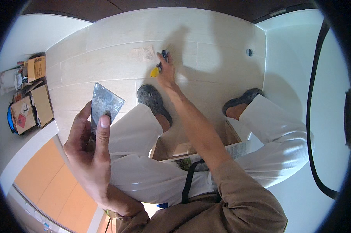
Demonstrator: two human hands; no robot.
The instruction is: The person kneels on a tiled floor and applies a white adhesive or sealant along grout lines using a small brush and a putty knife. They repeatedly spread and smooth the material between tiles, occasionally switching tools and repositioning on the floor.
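Observation:
My left hand (pixel 89 148) is raised at the left, gripping a flat, grey metal scraper blade (pixel 104 100) between thumb and fingers, with one corner pointing up. Farther forward, my right hand (pixel 166 71) is low over the tiled floor, closed around a small black and yellow hand tool (pixel 155 71); its exact kind is blurred. Just left of that tool, a rough, pinkish-beige patch (pixel 143 54) marks a light wood-look floor tile (pixel 111 62).
Cardboard boxes (pixel 36 68) and bags lean by the left wall. A round floor hole (pixel 249 52) lies at the right. My dark clogs (pixel 150 99) flank the work area, with an open box (pixel 175 151) and newspaper (pixel 239 148) between my legs. A black cable (pixel 309 110) hangs at right.

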